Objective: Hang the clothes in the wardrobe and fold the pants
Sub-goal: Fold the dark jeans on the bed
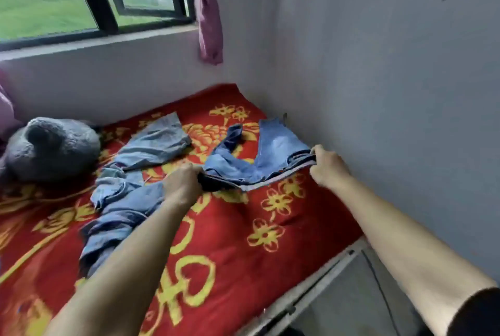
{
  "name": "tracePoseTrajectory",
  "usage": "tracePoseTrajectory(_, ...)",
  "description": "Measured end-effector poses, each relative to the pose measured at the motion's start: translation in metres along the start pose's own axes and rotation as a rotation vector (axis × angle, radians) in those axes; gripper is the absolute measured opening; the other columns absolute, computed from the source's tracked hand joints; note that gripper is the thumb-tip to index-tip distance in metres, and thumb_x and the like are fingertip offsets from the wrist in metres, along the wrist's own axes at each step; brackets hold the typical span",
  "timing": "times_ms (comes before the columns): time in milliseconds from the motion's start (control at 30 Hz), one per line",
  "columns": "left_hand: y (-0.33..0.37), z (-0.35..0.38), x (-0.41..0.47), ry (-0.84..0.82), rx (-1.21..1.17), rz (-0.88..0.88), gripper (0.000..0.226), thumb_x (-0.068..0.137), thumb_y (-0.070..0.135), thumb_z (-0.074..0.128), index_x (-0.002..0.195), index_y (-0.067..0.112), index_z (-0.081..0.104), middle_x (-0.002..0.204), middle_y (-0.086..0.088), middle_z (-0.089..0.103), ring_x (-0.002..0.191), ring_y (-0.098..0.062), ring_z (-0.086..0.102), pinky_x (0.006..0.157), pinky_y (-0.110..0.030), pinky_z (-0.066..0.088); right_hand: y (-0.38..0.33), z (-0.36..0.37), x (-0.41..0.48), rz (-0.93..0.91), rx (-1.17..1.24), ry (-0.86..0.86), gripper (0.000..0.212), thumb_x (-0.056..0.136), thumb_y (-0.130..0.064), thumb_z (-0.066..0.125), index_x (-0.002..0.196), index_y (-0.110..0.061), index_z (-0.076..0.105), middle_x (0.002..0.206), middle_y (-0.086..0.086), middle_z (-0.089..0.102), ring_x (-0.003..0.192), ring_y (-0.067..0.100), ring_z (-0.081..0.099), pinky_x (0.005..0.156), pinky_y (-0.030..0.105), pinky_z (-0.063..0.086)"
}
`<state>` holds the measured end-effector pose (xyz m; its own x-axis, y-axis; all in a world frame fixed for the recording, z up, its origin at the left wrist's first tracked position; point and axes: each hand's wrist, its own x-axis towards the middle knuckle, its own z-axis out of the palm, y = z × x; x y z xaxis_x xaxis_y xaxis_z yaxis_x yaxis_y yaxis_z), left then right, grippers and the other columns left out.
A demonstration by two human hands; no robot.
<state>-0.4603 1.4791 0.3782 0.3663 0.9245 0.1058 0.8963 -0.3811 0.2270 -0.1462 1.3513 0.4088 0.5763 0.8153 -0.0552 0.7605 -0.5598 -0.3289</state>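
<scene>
Presently: grip, left hand [184,182], fingers curled round the dark end of a waistband, centre of the frame; grip, right hand [328,166], pinching the other end, right of centre, close by the wall; both closed on cloth, neither free.

Item held: blue jeans [281,143]; waistband [270,182] drawn between the two grips, running left to right across the frame; legs trailing away from the hands toward the upper middle, one lying along the wall, the other bent leftward; long axis thus pointing away from the person, square to the line of the grips.

Judgement: the fold turns on that axis; both hands equally near.

Beneath: red blanket [243,241] on the bed.

Left of centre: paler jeans [130,195], crumpled, partly behind the left forearm.
</scene>
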Motion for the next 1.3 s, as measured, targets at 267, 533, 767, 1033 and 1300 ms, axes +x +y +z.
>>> tracePoseTrajectory(267, -0.07, 0.156, -0.186, -0.511, 0.224, -0.028, 0.029, 0.086, 0.012, 0.054, 0.105, 0.027, 0.07, 0.107, 0.002, 0.067, 0.105, -0.024, 0.063, 0.079, -0.033, 0.049, 0.062, 0.193, -0.14, 0.032, -0.328, -0.535, 0.031, 0.09, -0.017, 0.051, 0.119, -0.009, 0.054, 0.123, 0.02, 0.063, 0.114, 0.038, 0.061, 0.09, 0.041, 0.049)
tracePoseTrajectory(533, -0.073, 0.137, -0.16, -0.347, 0.196, 0.04, 0.023, 0.083, 0.009, 0.051, 0.1, 0.019, 0.062, 0.103, -0.006, 0.063, 0.102, -0.033, 0.057, 0.078, -0.039, 0.044, 0.057, 0.178, -0.138, 0.087, -0.242, -0.424, 0.032, 0.085, -0.025, 0.058, 0.113, -0.012, 0.063, 0.119, 0.021, 0.065, 0.11, 0.04, 0.062, 0.088, 0.041, 0.05)
tracePoseTrajectory(767, -0.092, 0.174, -0.189, -0.242, 0.246, 0.062, 0.022, 0.073, 0.006, 0.062, 0.093, 0.012, 0.057, 0.096, -0.011, 0.061, 0.098, -0.036, 0.053, 0.077, -0.044, 0.039, 0.073, 0.21, -0.167, 0.099, -0.278, -0.452, 0.034, 0.083, -0.024, 0.057, 0.116, -0.015, 0.058, 0.115, 0.018, 0.066, 0.106, 0.038, 0.063, 0.081, 0.038, 0.048)
tracePoseTrajectory(1033, -0.121, 0.303, -0.304, -0.871, 0.459, 0.093, 0.034, 0.085, 0.017, 0.063, 0.118, 0.02, 0.052, 0.122, -0.004, 0.054, 0.119, -0.028, 0.047, 0.093, -0.042, 0.038, 0.133, 0.358, -0.259, 0.088, -0.217, -0.847, 0.029, 0.091, -0.024, 0.057, 0.118, -0.015, 0.049, 0.115, 0.02, 0.063, 0.103, 0.039, 0.06, 0.072, 0.038, 0.041)
tracePoseTrajectory(1300, -0.083, 0.36, -0.303, -0.898, 0.129, 0.106, 0.077, 0.075, 0.062, 0.07, 0.133, 0.017, 0.046, 0.135, -0.01, 0.044, 0.127, -0.032, 0.039, 0.099, -0.047, 0.037, 0.158, 0.397, -0.227, 0.411, 0.197, -0.936, 0.042, 0.088, 0.002, 0.049, 0.122, -0.014, 0.068, 0.101, 0.005, 0.065, 0.102, 0.025, 0.063, 0.089, 0.03, 0.047)
